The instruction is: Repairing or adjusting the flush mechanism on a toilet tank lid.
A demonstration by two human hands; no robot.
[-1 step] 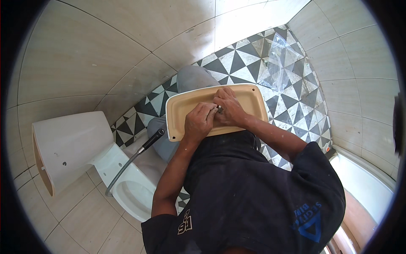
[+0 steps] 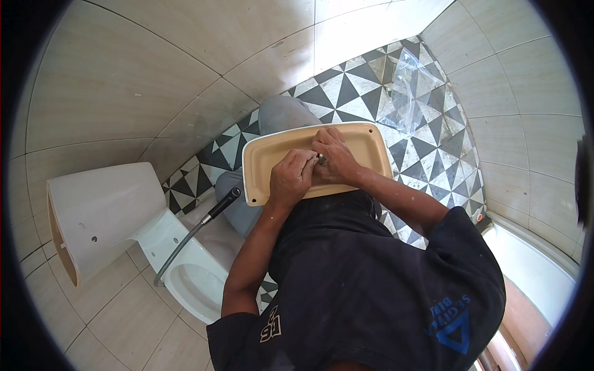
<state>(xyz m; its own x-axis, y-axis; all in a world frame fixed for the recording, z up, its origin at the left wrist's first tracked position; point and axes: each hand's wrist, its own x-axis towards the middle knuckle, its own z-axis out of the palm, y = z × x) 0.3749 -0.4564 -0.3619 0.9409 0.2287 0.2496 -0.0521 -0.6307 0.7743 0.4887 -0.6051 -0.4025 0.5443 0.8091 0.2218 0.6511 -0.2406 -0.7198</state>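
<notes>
Across my lap lies an upturned toilet tank lid (image 2: 272,137), its tan hollow underside facing up inside a white rim. Both hands meet over its middle. My left hand (image 2: 291,176) is closed, thumb and fingers pinching at a small grey-and-white fitting (image 2: 321,159). From the other side my right hand (image 2: 334,156) curls its fingers around the same spot. Most of the fitting is hidden by the fingers, so its exact kind does not show. Small dark holes sit near two corners of the lid.
At left stands a white toilet (image 2: 185,272) with its tank (image 2: 108,204) uncovered. A black-handled flexible hose (image 2: 213,213) rises beside the bowl. Clear plastic wrapping (image 2: 405,93) lies on the black-and-white tiled floor (image 2: 433,154). Tiled walls (image 2: 185,74) close in around me; a white ledge (image 2: 532,260) is at right.
</notes>
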